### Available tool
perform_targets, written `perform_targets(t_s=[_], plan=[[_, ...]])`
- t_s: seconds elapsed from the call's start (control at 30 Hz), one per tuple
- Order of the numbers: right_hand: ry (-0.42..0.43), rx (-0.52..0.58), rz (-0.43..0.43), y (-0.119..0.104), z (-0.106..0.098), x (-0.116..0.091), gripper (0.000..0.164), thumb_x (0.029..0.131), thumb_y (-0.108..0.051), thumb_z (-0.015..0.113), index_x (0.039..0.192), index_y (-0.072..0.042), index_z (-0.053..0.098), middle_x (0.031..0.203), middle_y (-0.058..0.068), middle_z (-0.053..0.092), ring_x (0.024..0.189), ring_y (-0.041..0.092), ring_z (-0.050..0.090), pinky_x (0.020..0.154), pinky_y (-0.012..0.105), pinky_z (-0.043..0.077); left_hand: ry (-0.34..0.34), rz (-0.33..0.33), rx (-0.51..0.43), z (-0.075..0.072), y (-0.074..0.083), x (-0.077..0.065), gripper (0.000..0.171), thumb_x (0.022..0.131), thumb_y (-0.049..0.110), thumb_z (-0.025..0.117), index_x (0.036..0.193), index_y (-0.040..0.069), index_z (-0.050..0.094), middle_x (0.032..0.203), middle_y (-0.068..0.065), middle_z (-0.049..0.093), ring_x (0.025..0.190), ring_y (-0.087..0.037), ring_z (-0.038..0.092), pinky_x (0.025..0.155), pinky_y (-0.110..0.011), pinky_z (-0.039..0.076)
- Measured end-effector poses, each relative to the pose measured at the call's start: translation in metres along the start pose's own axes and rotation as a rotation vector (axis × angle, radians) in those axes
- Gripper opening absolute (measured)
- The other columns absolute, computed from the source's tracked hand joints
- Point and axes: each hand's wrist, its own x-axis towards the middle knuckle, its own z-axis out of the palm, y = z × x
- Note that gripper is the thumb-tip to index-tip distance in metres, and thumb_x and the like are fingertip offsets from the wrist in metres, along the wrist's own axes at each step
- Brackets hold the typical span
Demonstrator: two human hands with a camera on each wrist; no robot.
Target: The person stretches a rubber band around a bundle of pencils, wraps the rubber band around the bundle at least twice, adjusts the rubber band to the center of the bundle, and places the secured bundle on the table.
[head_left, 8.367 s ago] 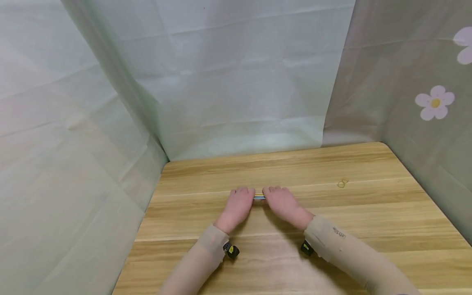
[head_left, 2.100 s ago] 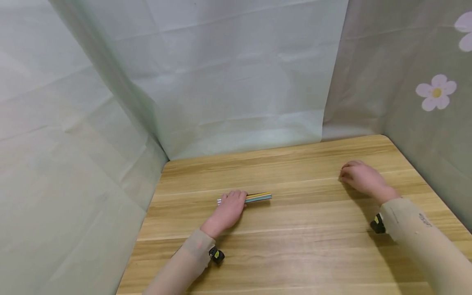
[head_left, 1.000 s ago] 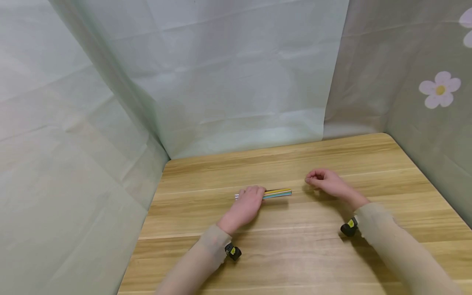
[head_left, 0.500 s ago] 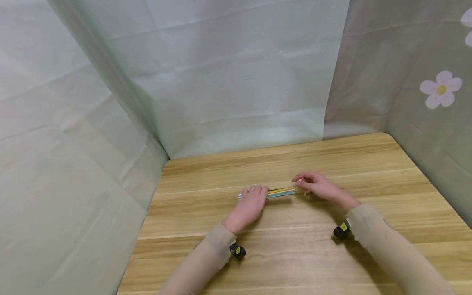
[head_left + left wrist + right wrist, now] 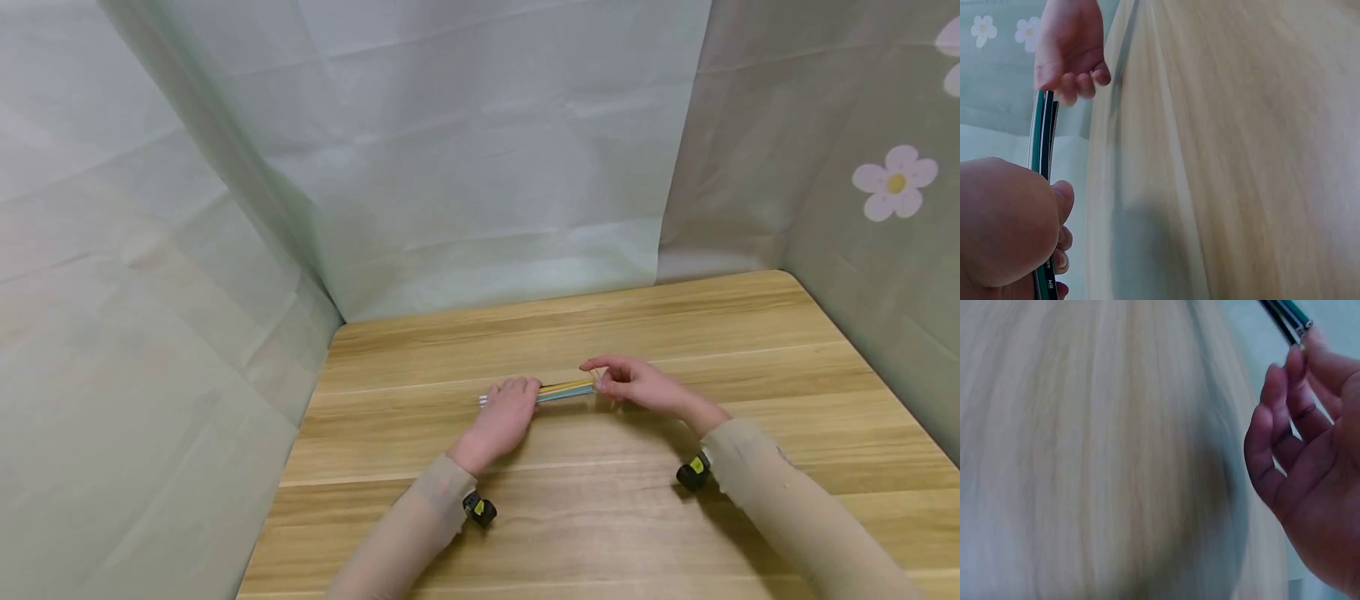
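Note:
A bundle of pencils [image 5: 566,391], with yellow, white and teal barrels, is gripped by my left hand [image 5: 506,415] close over the table. Both ends stick out past that hand. Green and black pencils [image 5: 1041,134] show in the left wrist view. At the bundle's right end, my right hand [image 5: 636,385] has its index finger extended and thumb bent, with a thin yellowish rubber band [image 5: 597,375] between them. In the right wrist view the pencil ends [image 5: 1300,328] meet the fingertips of my right hand [image 5: 1310,456]; the band does not show there.
The wood-grain table [image 5: 570,508] reaches back to a pale hanging cloth [image 5: 480,183]. Cloth also walls the left side and the right side, where flowers [image 5: 896,183] are printed. A small black camera [image 5: 480,508] sits on each wrist.
The right hand took the yellowish rubber bands from the table's right side and moved left to the pencil ends. The left hand, earlier gripping the bundle beside the right, still holds it.

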Motion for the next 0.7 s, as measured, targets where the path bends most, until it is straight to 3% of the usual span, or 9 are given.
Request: perform_targets(t_s=[0.17, 0.53, 0.7], plan=[[-0.005, -0.118, -0.046, -0.001, 0.002, -0.003, 0.048, 0.102, -0.013, 0.075, 0.147, -0.006, 0.061, 0.090, 0.013, 0.070, 0.071, 0.022, 0.058, 0.062, 0.026, 0.046, 0.004, -0.011, 0.001, -0.003, -0.005, -0.003, 0.026, 0.114, 0.023, 0.051, 0.136, 0.009, 0.052, 0.127, -0.009, 0.064, 0.115, -0.026, 0.060, 0.091, -0.042, 0.046], [-0.050, -0.127, -0.057, -0.005, 0.012, 0.000, 0.053, 0.101, -0.014, 0.076, 0.151, -0.008, 0.058, 0.091, 0.006, 0.072, 0.075, 0.013, 0.057, 0.067, 0.026, 0.045, -0.017, 0.006, -0.008, 0.001, -0.003, -0.005, 0.024, 0.114, 0.025, 0.051, 0.133, 0.009, 0.053, 0.114, -0.007, 0.062, 0.100, -0.022, 0.056, 0.083, -0.037, 0.041], [-0.060, -0.122, -0.093, -0.006, 0.016, 0.000, 0.052, 0.101, -0.014, 0.077, 0.150, -0.008, 0.060, 0.089, 0.006, 0.071, 0.072, 0.012, 0.055, 0.066, 0.025, 0.044, -0.015, 0.007, 0.019, 0.003, -0.002, -0.005, 0.024, 0.114, 0.025, 0.053, 0.132, 0.009, 0.054, 0.116, -0.008, 0.064, 0.104, -0.024, 0.060, 0.087, -0.040, 0.046]])
